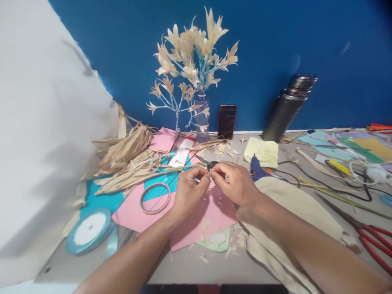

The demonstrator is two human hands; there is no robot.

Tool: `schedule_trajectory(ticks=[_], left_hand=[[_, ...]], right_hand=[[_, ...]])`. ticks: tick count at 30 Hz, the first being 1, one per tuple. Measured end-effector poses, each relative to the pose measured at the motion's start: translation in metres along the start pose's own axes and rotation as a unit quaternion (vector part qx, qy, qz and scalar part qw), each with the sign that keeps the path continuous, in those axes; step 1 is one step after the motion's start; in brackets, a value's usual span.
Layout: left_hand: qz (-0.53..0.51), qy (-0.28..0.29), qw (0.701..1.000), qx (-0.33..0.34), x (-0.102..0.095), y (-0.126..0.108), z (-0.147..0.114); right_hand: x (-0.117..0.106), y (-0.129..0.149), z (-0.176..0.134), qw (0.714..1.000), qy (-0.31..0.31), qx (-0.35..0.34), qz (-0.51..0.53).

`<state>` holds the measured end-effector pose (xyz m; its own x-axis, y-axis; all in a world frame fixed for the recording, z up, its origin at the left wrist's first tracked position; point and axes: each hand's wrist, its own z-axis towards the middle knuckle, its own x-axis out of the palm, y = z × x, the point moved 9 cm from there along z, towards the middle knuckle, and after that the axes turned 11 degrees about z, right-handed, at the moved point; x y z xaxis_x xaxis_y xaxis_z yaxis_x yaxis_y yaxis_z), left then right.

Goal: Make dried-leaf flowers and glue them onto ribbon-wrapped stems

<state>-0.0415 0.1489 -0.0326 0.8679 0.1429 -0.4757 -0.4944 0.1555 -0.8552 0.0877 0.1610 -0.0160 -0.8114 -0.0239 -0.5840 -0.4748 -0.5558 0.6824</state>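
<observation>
My left hand (192,185) and my right hand (234,181) meet fingertip to fingertip over the pink paper (196,222). Each pinches thumb against forefinger. Whatever sits between the fingertips is too small to make out. Just behind the hands lie dark-handled scissors (211,164), partly covered by my fingers. Left of my left hand a grey ring-shaped roll (155,198) rests on pink and blue paper. Close to my right hand is a blue glue gun (257,168).
Dried husks (128,159) are heaped at left, near a blue ribbon spool (88,230). Husk flowers (196,49) stand in a clear bottle (202,116). A phone (227,121) and a flask (288,108) lean on the wall. Red-handled shears (364,230) lie at right, near cables.
</observation>
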Motion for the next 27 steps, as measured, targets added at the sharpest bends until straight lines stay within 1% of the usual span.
schedule_trajectory(ticks=[12,18,23,27], left_hand=[[-0.001,0.016,1.000,-0.001,0.0038,0.0025,0.0003],[0.018,0.002,1.000,0.009,0.0011,0.0013,0.0012],[-0.005,0.014,1.000,-0.008,0.0037,0.0046,-0.0001],[-0.004,0.019,1.000,-0.011,0.0043,0.0047,-0.0003]], right_hand=[[-0.0015,-0.0013,0.0002,1.000,-0.005,0.007,0.004],[0.0017,-0.0011,-0.0003,1.000,-0.001,0.005,0.007],[0.0023,-0.0038,-0.0002,1.000,0.000,0.011,0.022],[0.0012,-0.0031,0.0007,1.000,-0.001,0.011,0.022]])
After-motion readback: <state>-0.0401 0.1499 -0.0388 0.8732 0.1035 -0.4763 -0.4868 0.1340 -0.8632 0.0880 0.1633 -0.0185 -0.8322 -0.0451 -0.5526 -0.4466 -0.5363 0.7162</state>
